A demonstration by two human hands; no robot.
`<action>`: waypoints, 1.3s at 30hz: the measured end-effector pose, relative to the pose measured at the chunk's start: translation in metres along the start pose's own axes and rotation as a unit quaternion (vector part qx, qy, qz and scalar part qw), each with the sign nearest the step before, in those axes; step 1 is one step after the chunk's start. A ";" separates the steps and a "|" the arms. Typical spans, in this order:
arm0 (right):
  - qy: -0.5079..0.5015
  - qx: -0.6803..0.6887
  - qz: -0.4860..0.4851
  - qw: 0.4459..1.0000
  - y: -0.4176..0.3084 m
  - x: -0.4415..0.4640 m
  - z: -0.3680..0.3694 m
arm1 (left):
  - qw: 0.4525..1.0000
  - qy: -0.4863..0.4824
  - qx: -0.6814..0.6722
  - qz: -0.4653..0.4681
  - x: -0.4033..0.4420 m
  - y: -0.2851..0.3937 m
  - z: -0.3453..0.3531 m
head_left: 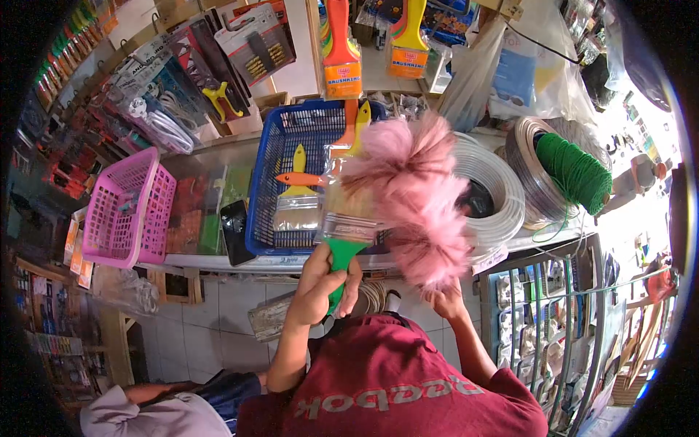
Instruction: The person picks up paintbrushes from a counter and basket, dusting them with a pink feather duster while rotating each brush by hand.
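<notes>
My left hand is closed around the green handle of a wide paintbrush, its bristles pointing up and partly hidden. My right hand grips a fluffy pink duster from below; its handle is mostly hidden. The duster's tufts overlap the paintbrush's right side. Behind both, a blue plastic basket on the counter holds several paintbrushes with orange and yellow handles, including a wrapped yellow-handled paintbrush.
A pink basket and a black phone lie left on the counter. A coil of pale hose and green rope stand right. Packaged brushes hang ahead. Another person is at lower left.
</notes>
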State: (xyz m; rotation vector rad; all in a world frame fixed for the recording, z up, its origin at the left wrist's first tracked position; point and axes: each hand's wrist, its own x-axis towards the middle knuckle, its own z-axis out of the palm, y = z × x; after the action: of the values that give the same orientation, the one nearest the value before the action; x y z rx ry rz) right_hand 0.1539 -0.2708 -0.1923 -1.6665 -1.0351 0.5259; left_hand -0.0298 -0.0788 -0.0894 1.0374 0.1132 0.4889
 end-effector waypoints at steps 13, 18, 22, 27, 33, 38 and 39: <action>-0.163 -0.044 0.064 0.984 0.015 -0.017 -0.010 | 0.993 -0.037 0.104 0.047 -0.003 -0.031 -0.008; -0.008 0.035 0.122 0.992 0.050 -0.034 0.004 | 0.999 -0.026 0.020 0.017 0.005 -0.020 0.007; -0.067 -0.024 0.011 0.997 0.013 -0.016 0.000 | 0.999 -0.019 0.037 -0.019 0.001 -0.021 0.005; -0.063 0.101 0.145 0.982 0.028 -0.022 0.008 | 0.999 0.004 0.025 0.028 0.002 -0.020 0.006; -0.122 0.108 0.058 0.985 -0.019 -0.013 0.019 | 0.911 0.311 -0.259 -0.078 0.013 0.010 0.023; -0.152 0.055 -0.017 0.987 0.050 -0.027 0.014 | 0.999 0.017 0.011 0.038 -0.007 -0.012 0.001; -0.191 -0.070 -0.002 0.979 0.058 -0.029 0.013 | 0.998 0.040 0.015 0.034 -0.010 -0.015 -0.001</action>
State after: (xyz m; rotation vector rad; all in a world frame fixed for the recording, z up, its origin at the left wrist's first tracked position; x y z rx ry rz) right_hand 0.1499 -0.2920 -0.2554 -1.7230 -1.3790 0.8087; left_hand -0.0340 -0.0886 -0.1044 1.0543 0.1585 0.5923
